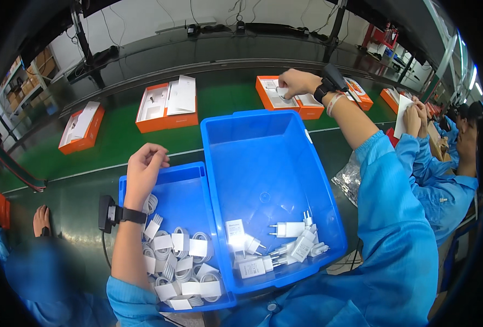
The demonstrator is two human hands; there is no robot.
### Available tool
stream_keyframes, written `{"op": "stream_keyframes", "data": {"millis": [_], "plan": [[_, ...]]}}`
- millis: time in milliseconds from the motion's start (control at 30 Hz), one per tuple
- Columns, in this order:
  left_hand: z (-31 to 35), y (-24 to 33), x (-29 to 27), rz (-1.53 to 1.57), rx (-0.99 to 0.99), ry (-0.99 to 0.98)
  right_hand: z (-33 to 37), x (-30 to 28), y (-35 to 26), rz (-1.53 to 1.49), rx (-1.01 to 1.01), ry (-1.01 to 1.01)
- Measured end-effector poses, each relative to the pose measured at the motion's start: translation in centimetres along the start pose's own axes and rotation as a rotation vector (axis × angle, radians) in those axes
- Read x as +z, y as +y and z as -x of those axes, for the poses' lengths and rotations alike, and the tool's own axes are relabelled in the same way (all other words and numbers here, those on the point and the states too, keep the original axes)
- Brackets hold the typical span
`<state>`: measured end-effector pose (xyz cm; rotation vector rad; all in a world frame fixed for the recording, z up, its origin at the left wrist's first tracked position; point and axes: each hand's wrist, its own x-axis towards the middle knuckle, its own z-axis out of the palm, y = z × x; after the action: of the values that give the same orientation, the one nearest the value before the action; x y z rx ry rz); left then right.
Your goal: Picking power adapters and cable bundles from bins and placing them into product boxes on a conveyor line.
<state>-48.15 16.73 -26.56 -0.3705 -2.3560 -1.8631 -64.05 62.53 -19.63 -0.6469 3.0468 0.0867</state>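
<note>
My right hand [298, 83] reaches into an open orange box [268, 83] with a white inside on the green belt. Its fingers are closed and point down at a small whitish item in the box, which they partly hide. My left hand [146, 162] hovers above the far edge of the smaller blue bin [189, 173], fingers curled in and nothing seen in them. That bin holds several coiled white cables [180, 242] with paper wraps. Beside it, a larger blue bin [252, 152] holds several white plug chargers [302, 245] at its near end.
More open orange boxes with white inserts stand on the green belt [219, 98], one at far left [82, 128] and another left of centre [168, 106]. To the right, a co-worker [443, 174] in blue holds a white sheet [401, 115]. Another person's hand [42, 220] rests at left.
</note>
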Motion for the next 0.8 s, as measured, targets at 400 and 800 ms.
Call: {"op": "stream_keyframes", "data": {"millis": [400,800], "plan": [[0.1,-0.4,0.1,0.004,0.016,0.054,-0.8,2.5,2.4,-0.156,-0.006,-0.089],[0.0,-0.2,0.3,-0.004,0.010,0.040,0.2,2.7,4.0,-0.048,0.084,-0.219]]}}
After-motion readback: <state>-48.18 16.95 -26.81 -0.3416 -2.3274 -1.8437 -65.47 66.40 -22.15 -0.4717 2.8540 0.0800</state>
